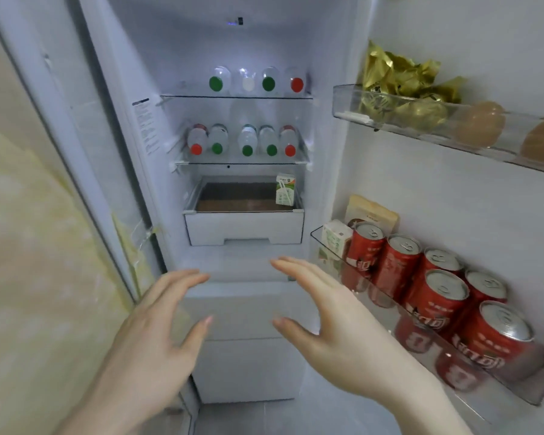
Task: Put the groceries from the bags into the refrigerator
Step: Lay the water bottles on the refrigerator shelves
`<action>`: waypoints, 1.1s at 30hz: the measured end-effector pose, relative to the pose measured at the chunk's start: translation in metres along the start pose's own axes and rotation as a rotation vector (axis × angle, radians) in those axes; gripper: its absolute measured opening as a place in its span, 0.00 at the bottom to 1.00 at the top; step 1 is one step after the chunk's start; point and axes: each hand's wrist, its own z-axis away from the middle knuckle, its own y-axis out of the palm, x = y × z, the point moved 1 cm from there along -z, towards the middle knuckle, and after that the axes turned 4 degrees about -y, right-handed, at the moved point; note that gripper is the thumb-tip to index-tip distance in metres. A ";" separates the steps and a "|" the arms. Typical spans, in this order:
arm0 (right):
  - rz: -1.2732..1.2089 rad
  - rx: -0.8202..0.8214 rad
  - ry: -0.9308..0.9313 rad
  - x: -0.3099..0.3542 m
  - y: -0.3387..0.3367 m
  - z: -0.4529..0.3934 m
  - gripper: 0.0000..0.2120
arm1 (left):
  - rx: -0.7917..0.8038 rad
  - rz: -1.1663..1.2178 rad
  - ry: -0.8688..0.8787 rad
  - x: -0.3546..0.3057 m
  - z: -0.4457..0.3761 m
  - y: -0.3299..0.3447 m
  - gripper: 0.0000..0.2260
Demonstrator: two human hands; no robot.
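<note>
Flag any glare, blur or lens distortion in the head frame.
Head view: interior light blows out the upper-shelf bottles; wide-angle lens bows the door shelf and fridge walls; red cans sharp enough to see but label text smeared near the right edge; both hands soft, fingertips slightly blurred.

The refrigerator [170, 73] has smooth, white, faintly glossy plastic walls. Its shelves [236, 97] look like clear glass. The bottles [247, 141] lying on them are clear plastic with glossy coloured caps. The drawer [244, 227] is matt white plastic. The door bins [390, 117] are transparent glossy plastic. The cans [434, 296] are shiny red metal with bare silver tops. The gold wrapping [399, 73] is crinkled, glossy foil. The small carton [285, 189] is printed paperboard.
</note>
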 end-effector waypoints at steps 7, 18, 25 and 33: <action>-0.015 0.528 -0.206 0.046 0.082 -0.075 0.34 | -0.117 -0.188 -0.331 0.067 0.084 -0.044 0.22; -0.008 1.094 -0.857 0.103 0.211 -0.108 0.34 | -0.331 -0.257 -1.128 0.037 0.225 -0.018 0.27; 0.091 1.338 -1.219 0.164 0.234 -0.039 0.33 | -0.560 -0.312 -1.489 -0.043 0.339 0.019 0.28; 0.020 1.502 -1.687 0.246 0.210 0.121 0.30 | -0.965 -0.495 -1.775 -0.193 0.452 0.072 0.29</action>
